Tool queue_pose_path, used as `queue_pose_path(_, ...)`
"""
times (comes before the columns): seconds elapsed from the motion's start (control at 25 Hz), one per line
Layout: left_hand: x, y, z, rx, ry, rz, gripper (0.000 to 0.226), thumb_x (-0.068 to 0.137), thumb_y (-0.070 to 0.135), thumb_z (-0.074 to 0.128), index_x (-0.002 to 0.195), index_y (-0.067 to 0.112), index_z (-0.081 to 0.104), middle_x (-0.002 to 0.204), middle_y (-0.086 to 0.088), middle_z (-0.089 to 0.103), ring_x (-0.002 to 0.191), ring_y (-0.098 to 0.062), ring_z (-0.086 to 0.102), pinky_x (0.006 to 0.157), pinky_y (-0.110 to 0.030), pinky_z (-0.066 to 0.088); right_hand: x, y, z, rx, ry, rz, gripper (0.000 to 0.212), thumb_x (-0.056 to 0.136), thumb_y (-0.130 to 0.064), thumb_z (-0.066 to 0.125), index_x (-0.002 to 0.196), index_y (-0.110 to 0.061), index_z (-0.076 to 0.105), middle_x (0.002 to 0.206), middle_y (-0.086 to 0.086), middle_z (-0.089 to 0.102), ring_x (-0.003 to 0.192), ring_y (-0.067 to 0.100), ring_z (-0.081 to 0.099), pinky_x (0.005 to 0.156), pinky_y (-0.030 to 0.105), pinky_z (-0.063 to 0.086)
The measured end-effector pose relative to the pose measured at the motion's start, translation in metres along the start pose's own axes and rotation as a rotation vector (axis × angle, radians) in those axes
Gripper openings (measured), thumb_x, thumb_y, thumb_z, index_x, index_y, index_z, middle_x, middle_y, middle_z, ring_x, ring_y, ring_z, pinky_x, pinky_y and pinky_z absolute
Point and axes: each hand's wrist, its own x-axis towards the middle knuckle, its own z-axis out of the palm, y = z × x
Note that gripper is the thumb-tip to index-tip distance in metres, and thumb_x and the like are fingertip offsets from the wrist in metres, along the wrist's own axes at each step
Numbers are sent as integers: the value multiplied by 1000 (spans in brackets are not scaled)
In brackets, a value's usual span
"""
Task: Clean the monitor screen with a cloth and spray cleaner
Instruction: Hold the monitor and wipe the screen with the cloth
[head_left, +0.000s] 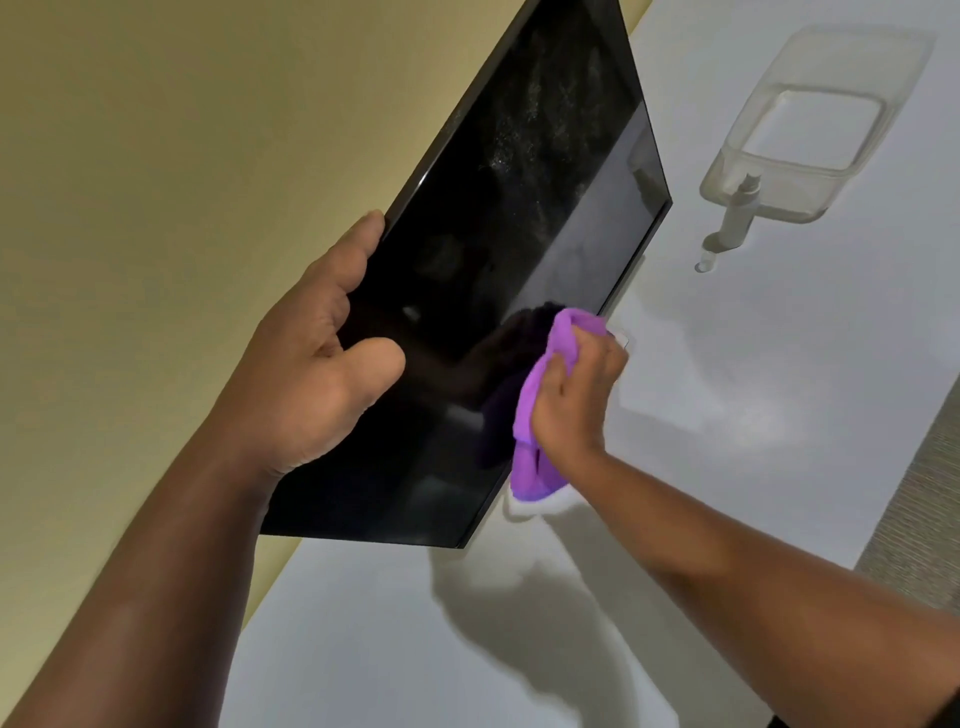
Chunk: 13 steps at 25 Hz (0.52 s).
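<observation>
White table against a yellowish wall; clear plastic container and small spray bottle at the far side. Black monitor tilted, clasped along its upper edge by left hand. Purple cloth bunched in right hand, pressed to the screen's lower edge.

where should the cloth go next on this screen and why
Probably slide the purple cloth up and away along the monitor screen toward the far upper part. The right hand presses it near the lower edge, while hazy speckled smears still show higher up. The left hand grips the top edge, steadying the monitor.
</observation>
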Motion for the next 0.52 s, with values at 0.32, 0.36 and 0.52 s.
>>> queue_pose_path(0.32, 1, 0, 0, 6, 6, 0, 101, 62, 36, 55, 160, 37, 31, 163, 21, 36, 154, -4, 28, 125, -46, 29, -10, 11, 0, 27, -64, -263, 15, 89, 7, 47, 95, -4, 56, 111, 0, 46, 104, 6, 54, 81, 22, 51)
queue_pose_path(0.36, 1, 0, 1, 12, 9, 1, 101, 62, 36, 54, 160, 37, 31, 163, 22, 36, 154, -4, 28, 124, -44, 30, 3, 16, -3, -40, -30, -125, 15, 91, 8, 48, 92, -4, 57, 109, 6, 51, 99, 13, 57, 78, 31, 55)
queue_pose_path(0.52, 1, 0, 3, 39, 21, 9, 102, 61, 38, 54, 160, 39, 29, 163, 23, 35, 152, 0, 29, 118, -34, 35, 28, -11, 7, 4, 52, -3, 14, 97, -7, 48, 101, -19, 54, 119, 3, 46, 98, 4, 47, 80, 19, 49)
